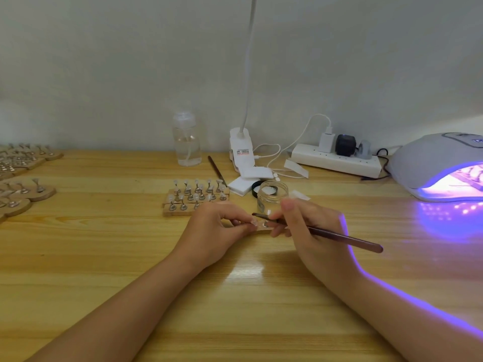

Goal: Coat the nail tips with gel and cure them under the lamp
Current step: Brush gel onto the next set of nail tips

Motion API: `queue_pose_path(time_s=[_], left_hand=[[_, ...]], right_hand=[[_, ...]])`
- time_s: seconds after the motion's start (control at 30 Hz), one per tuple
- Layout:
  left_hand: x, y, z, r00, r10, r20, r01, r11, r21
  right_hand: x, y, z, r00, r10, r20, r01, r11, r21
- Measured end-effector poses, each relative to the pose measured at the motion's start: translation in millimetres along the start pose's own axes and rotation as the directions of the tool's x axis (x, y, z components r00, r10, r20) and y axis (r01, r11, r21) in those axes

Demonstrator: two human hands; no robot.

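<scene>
My left hand (217, 226) pinches a small clear nail tip (253, 222) over a wooden stand (262, 230) at the table's middle. My right hand (311, 231) grips a brown brush (339, 237), its bristle end lying just above the nail tip. Right behind the hands stands an open glass gel jar (271, 197). Wooden holders with several nail tips on metal stands (196, 197) sit behind my left hand. The curing lamp (439, 165) at the far right glows purple, with items inside that I cannot make out.
More wooden holders with stands (23, 189) lie at the left edge. Against the wall are a clear bottle (187, 142), a white clip lamp (241, 152) and a power strip (337, 160) with plugs. A second brush (217, 169), white pads and a black lid lie near the jar.
</scene>
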State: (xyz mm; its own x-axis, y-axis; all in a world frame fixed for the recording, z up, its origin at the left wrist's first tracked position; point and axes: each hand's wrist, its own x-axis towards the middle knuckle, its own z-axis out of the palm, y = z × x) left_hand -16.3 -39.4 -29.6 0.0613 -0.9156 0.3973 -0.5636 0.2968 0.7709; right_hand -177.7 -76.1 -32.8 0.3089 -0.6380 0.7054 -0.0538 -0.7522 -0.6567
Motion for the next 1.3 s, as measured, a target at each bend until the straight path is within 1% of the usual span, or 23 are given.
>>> queue_pose_path(time_s=[0.03,0.13,0.17,0.27,0.3,0.37,0.4,0.53,0.67,0.73,0.8,0.83,0.93,1.0,1.07,1.13,1.23,1.3], left_hand=[[0.2,0.1,0.0,1.000,-0.001,0.005,0.001,1.000,-0.002],[0.3,0.5,0.3,1.000,-0.009,0.004,0.009,1.000,-0.003],[0.2,0.6,0.5,1.000,-0.012,0.004,0.012,1.000,-0.005],[0.4,0.8,0.7,1.000,-0.016,0.006,0.016,1.000,-0.015],[0.5,0.7,0.6,1.000,-0.019,0.008,0.019,1.000,-0.018],[0.4,0.7,0.5,1.000,-0.025,0.007,0.025,1.000,-0.018],[0.2,0.8,0.6,1.000,-0.027,0.005,0.027,1.000,-0.015],[0.4,1.4,0.8,1.000,-0.023,0.003,0.023,1.000,-0.008],[0.1,1.7,0.8,0.999,-0.039,0.004,0.039,0.999,-0.001],[-0.1,1.8,0.7,0.999,-0.041,0.001,0.041,0.999,0.004],[0.1,1.7,0.4,0.999,-0.038,0.009,0.037,0.999,0.010],[0.1,1.4,0.3,0.999,-0.037,0.016,0.036,0.999,0.011],[-0.1,1.3,0.7,0.999,-0.046,0.018,0.046,0.999,-0.002],[-0.6,1.3,0.6,0.999,-0.052,0.018,0.052,0.999,-0.001],[-0.7,1.0,0.3,0.999,-0.049,0.022,0.049,0.999,0.000],[-0.6,0.9,-0.1,0.999,-0.043,0.025,0.044,0.999,-0.002],[-0.1,1.1,0.4,0.999,-0.044,0.016,0.045,0.999,-0.004],[-0.2,0.8,0.5,0.999,-0.047,0.016,0.047,0.999,-0.009]], right_hand=[[-1.0,0.1,-0.1,1.000,0.014,0.004,-0.014,1.000,0.002],[-4.1,-2.1,-1.2,0.995,0.097,-0.014,-0.095,0.990,0.103],[-4.1,-2.2,-1.5,0.995,0.094,-0.027,-0.090,0.989,0.114],[-2.0,-1.1,-0.3,0.999,0.046,-0.028,-0.044,0.997,0.056],[-1.8,-0.7,0.0,0.997,0.068,-0.020,-0.067,0.996,0.053],[-2.4,-2.2,0.2,0.989,0.144,-0.021,-0.141,0.984,0.106],[-3.1,-2.1,-0.3,0.987,0.156,-0.030,-0.151,0.980,0.128],[-1.9,-1.8,0.3,0.995,0.092,-0.048,-0.088,0.992,0.087],[-2.7,-3.3,0.3,0.987,0.157,-0.032,-0.150,0.977,0.151],[-2.9,-2.6,0.3,0.991,0.120,-0.051,-0.112,0.985,0.133],[-1.4,-2.1,0.9,0.996,0.072,-0.044,-0.069,0.995,0.071],[-1.1,-1.7,1.2,0.997,0.073,-0.032,-0.071,0.996,0.056],[-2.6,-4.0,0.9,0.993,0.120,-0.017,-0.118,0.988,0.102],[-3.2,-4.5,0.4,0.995,0.096,-0.028,-0.093,0.991,0.098],[-2.0,-4.5,0.1,0.998,0.061,-0.025,-0.060,0.997,0.051],[-0.5,-4.9,1.0,0.996,0.084,-0.011,-0.084,0.996,0.022],[-1.7,-5.9,0.9,0.991,0.133,-0.031,-0.130,0.989,0.075],[-2.2,-6.0,-0.4,0.994,0.096,-0.044,-0.094,0.994,0.052]])
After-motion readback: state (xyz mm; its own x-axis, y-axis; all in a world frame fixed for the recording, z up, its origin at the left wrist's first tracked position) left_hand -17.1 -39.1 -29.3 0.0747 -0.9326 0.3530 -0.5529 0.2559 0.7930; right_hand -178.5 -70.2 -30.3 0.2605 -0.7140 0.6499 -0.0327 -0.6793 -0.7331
